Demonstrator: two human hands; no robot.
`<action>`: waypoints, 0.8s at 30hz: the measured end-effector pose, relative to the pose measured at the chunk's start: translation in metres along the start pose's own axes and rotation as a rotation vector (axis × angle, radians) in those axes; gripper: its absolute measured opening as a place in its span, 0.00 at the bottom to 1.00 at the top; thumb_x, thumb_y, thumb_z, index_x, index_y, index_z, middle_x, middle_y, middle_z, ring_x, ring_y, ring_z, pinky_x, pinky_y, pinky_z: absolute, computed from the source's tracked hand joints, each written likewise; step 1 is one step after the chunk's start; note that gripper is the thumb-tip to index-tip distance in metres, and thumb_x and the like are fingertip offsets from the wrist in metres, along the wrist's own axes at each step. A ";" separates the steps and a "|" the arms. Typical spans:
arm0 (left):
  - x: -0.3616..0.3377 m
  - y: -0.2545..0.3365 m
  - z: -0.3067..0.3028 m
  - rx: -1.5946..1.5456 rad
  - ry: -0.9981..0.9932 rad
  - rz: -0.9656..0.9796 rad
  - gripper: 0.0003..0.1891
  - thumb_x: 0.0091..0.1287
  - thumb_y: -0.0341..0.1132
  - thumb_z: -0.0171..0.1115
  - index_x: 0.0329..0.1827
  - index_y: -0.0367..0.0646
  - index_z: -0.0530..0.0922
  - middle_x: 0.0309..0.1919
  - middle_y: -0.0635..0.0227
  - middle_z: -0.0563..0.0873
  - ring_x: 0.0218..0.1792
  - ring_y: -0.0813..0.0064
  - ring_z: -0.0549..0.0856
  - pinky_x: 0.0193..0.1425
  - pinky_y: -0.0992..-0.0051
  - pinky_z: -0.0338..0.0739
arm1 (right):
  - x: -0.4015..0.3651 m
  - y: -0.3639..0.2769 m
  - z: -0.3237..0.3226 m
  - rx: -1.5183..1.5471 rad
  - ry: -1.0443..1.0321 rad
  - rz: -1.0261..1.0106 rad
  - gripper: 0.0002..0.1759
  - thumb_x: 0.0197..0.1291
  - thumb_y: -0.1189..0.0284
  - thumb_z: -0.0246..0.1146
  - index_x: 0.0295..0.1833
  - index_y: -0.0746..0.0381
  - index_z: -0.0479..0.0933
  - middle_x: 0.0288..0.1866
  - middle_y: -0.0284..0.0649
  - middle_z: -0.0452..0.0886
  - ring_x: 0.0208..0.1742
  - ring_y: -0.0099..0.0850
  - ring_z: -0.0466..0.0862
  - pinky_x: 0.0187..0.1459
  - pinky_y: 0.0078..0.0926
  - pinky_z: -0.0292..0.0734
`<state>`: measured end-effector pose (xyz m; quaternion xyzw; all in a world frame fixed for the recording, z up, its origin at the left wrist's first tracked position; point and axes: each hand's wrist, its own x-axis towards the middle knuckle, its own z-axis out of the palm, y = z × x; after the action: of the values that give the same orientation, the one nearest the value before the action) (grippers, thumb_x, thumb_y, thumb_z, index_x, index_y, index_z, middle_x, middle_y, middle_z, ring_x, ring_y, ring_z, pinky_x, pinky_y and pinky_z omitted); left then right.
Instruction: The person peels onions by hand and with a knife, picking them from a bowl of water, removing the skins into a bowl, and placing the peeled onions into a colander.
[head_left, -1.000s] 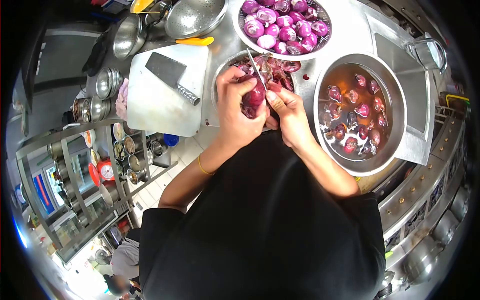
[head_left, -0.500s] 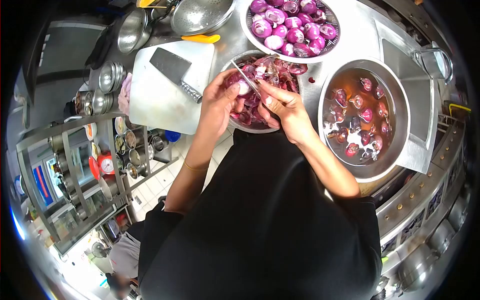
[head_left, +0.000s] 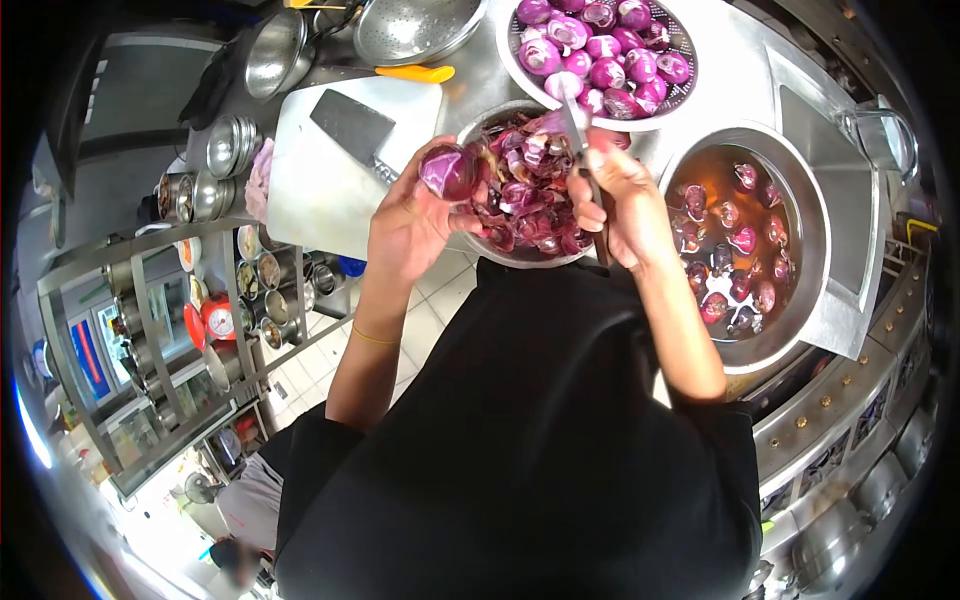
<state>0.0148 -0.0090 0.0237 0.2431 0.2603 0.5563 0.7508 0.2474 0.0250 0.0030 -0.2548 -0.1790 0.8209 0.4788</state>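
Note:
My left hand [head_left: 402, 228] holds a red onion [head_left: 449, 173] at its fingertips, over the left edge of a metal bowl [head_left: 530, 263]. Purple onion skins [head_left: 530, 190] fill that bowl. My right hand [head_left: 632, 205] grips a small knife [head_left: 577, 128] by its handle, blade pointing up and away, above the bowl's right side. Knife and onion are apart. Behind the bowl, a colander [head_left: 690, 95] is heaped with peeled red onions [head_left: 607, 72]. To the right, several onions with skin [head_left: 742, 239] float in brownish water in a large steel basin [head_left: 822, 250].
A cleaver [head_left: 352, 128] lies on a white cutting board [head_left: 315, 215] at left. Behind it are a yellow-handled tool [head_left: 415, 73] and another metal colander [head_left: 415, 30]. A sink [head_left: 855, 190] borders the right side. A metal rack [head_left: 130, 320] stands at lower left; a person [head_left: 250, 505] is beyond.
My hands have separated: the right hand with the knife moved right, away from the onion. The left hand moved slightly left and down, turning the onion. The whole view shifted slightly.

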 end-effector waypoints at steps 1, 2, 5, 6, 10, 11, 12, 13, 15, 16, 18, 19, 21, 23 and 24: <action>0.000 0.002 -0.002 -0.044 -0.002 -0.015 0.26 0.68 0.36 0.54 0.66 0.34 0.60 0.53 0.48 0.77 0.45 0.52 0.83 0.46 0.64 0.86 | 0.004 0.004 -0.001 -0.208 -0.001 0.100 0.16 0.72 0.69 0.49 0.62 0.61 0.66 0.25 0.34 0.71 0.18 0.18 0.64 0.19 0.14 0.60; 0.000 0.002 -0.003 -0.041 -0.001 -0.012 0.26 0.68 0.36 0.54 0.66 0.34 0.60 0.53 0.48 0.77 0.45 0.52 0.83 0.46 0.64 0.86 | 0.007 0.007 -0.003 -0.419 -0.002 0.196 0.24 0.72 0.71 0.49 0.71 0.60 0.61 0.24 0.33 0.71 0.17 0.18 0.63 0.19 0.16 0.59; -0.001 0.000 -0.005 0.041 0.051 0.002 0.23 0.68 0.35 0.53 0.63 0.35 0.63 0.52 0.49 0.77 0.46 0.50 0.82 0.47 0.62 0.85 | 0.002 0.017 0.002 -0.768 0.011 0.148 0.32 0.68 0.72 0.54 0.75 0.61 0.52 0.23 0.29 0.69 0.21 0.18 0.66 0.25 0.18 0.64; 0.001 -0.002 -0.002 -0.030 0.094 -0.018 0.21 0.68 0.34 0.53 0.61 0.36 0.64 0.51 0.50 0.78 0.46 0.51 0.82 0.48 0.61 0.83 | -0.002 0.020 0.006 -0.827 -0.002 0.071 0.32 0.67 0.73 0.55 0.75 0.61 0.54 0.22 0.29 0.68 0.23 0.18 0.67 0.28 0.18 0.67; 0.002 -0.012 0.000 -0.050 0.140 -0.023 0.17 0.67 0.33 0.52 0.57 0.38 0.67 0.47 0.52 0.80 0.44 0.54 0.83 0.49 0.59 0.80 | -0.017 0.015 0.022 -0.894 0.028 -0.116 0.28 0.65 0.76 0.57 0.70 0.62 0.62 0.30 0.37 0.79 0.33 0.27 0.80 0.40 0.23 0.75; 0.003 -0.013 0.004 -0.049 0.157 -0.033 0.15 0.68 0.33 0.52 0.56 0.39 0.67 0.46 0.54 0.81 0.43 0.57 0.83 0.48 0.59 0.79 | -0.020 0.013 0.027 -1.038 -0.033 -0.294 0.27 0.63 0.77 0.58 0.68 0.62 0.65 0.39 0.43 0.80 0.41 0.34 0.82 0.45 0.27 0.76; 0.003 -0.013 0.008 -0.047 0.153 -0.040 0.15 0.68 0.33 0.52 0.56 0.39 0.67 0.46 0.54 0.81 0.43 0.57 0.83 0.48 0.59 0.79 | -0.022 0.013 0.030 -1.179 -0.095 -0.474 0.25 0.61 0.78 0.59 0.65 0.62 0.68 0.49 0.48 0.82 0.48 0.42 0.84 0.50 0.30 0.77; 0.004 -0.014 0.012 -0.039 0.146 -0.032 0.14 0.68 0.33 0.52 0.55 0.40 0.67 0.46 0.54 0.81 0.44 0.58 0.83 0.48 0.59 0.80 | -0.024 0.012 0.031 -1.173 -0.114 -0.499 0.25 0.59 0.78 0.59 0.64 0.61 0.69 0.61 0.51 0.75 0.59 0.49 0.76 0.57 0.36 0.74; 0.004 -0.014 0.019 -0.028 0.138 -0.028 0.13 0.68 0.32 0.52 0.54 0.40 0.67 0.47 0.55 0.81 0.45 0.59 0.83 0.49 0.59 0.80 | -0.024 0.014 0.032 -1.211 -0.115 -0.568 0.25 0.60 0.78 0.59 0.64 0.61 0.69 0.59 0.51 0.76 0.58 0.49 0.77 0.55 0.37 0.75; 0.005 -0.015 0.023 0.003 0.175 0.002 0.12 0.68 0.31 0.53 0.53 0.41 0.67 0.48 0.56 0.81 0.45 0.60 0.83 0.50 0.58 0.80 | -0.024 0.014 0.032 -1.251 -0.122 -0.635 0.25 0.60 0.78 0.58 0.64 0.60 0.69 0.58 0.50 0.77 0.57 0.48 0.78 0.54 0.37 0.77; 0.005 -0.015 0.027 0.036 0.210 0.027 0.11 0.68 0.30 0.53 0.52 0.42 0.67 0.48 0.56 0.80 0.46 0.60 0.83 0.51 0.58 0.81 | -0.027 0.011 0.036 -1.284 -0.112 -0.657 0.24 0.60 0.79 0.58 0.64 0.60 0.70 0.56 0.49 0.78 0.55 0.48 0.79 0.51 0.38 0.78; 0.005 -0.014 0.028 0.061 0.196 0.041 0.11 0.68 0.29 0.54 0.51 0.43 0.67 0.49 0.56 0.80 0.47 0.61 0.83 0.51 0.58 0.81 | -0.029 0.009 0.038 -1.307 -0.099 -0.624 0.24 0.59 0.79 0.58 0.64 0.59 0.70 0.55 0.49 0.79 0.52 0.48 0.80 0.49 0.38 0.78; 0.006 -0.013 0.028 0.088 0.179 0.051 0.11 0.67 0.28 0.54 0.50 0.43 0.66 0.49 0.56 0.80 0.48 0.61 0.83 0.51 0.57 0.81 | -0.031 0.009 0.039 -1.329 -0.080 -0.592 0.25 0.59 0.79 0.58 0.63 0.58 0.70 0.53 0.48 0.80 0.50 0.47 0.81 0.47 0.38 0.79; 0.006 -0.013 0.028 0.085 0.171 0.052 0.12 0.66 0.27 0.56 0.51 0.43 0.66 0.49 0.56 0.80 0.48 0.61 0.83 0.51 0.57 0.82 | -0.031 0.009 0.039 -1.324 -0.071 -0.618 0.25 0.59 0.79 0.58 0.64 0.57 0.71 0.48 0.49 0.81 0.42 0.48 0.82 0.41 0.40 0.78; 0.007 -0.013 0.028 0.085 0.170 0.051 0.12 0.66 0.27 0.56 0.51 0.43 0.66 0.49 0.56 0.80 0.48 0.61 0.83 0.51 0.57 0.82 | -0.029 0.011 0.037 -1.324 -0.069 -0.618 0.25 0.59 0.79 0.58 0.64 0.57 0.71 0.48 0.49 0.81 0.42 0.48 0.82 0.41 0.40 0.78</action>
<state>0.0438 -0.0081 0.0350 0.2333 0.3401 0.5821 0.7008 0.2299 -0.0076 0.0339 -0.4028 -0.7165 0.3755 0.4283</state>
